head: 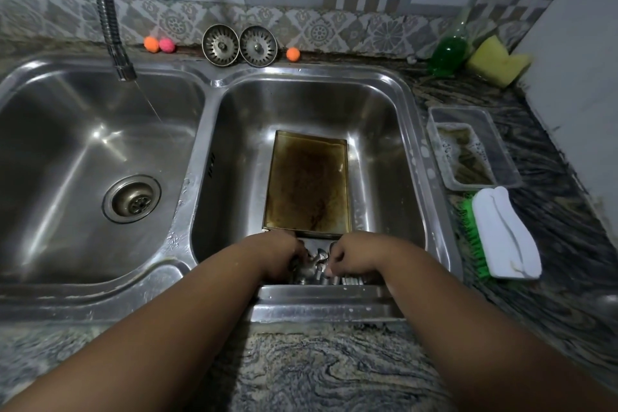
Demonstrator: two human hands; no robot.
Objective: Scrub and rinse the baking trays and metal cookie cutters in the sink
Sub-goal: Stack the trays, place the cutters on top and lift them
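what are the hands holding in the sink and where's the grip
The left hand and right hand each curl fingers round metal cookie cutters, apparently by their thin walls; the exact grip is hidden.

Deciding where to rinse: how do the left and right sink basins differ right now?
The left basin shows its open drain; the right basin holds a browned baking tray and metal cookie cutters, its drain unseen. The faucet hangs over the left basin, not the right. The left hand and right hand are in the right basin only. Both are stainless steel.
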